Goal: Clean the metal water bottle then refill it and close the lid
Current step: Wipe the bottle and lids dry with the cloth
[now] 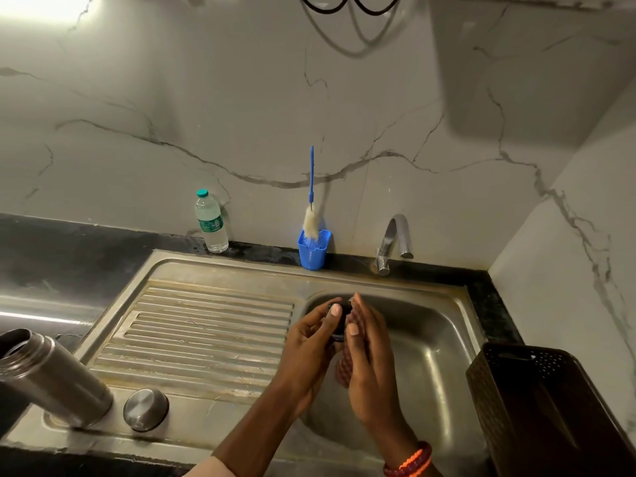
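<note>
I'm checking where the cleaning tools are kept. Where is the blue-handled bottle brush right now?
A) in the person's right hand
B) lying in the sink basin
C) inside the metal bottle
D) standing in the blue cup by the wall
D: the bottle brush stands bristles-down in the blue cup on the counter against the wall.

Clear plastic bottle (211,222) with teal cap stands on far table. Blue holder (314,249) right of it. Dark perforated basket (547,404) near right.

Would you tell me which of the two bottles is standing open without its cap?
The metal bottle at the sink's near-left corner; the plastic bottle keeps its teal cap.
</note>
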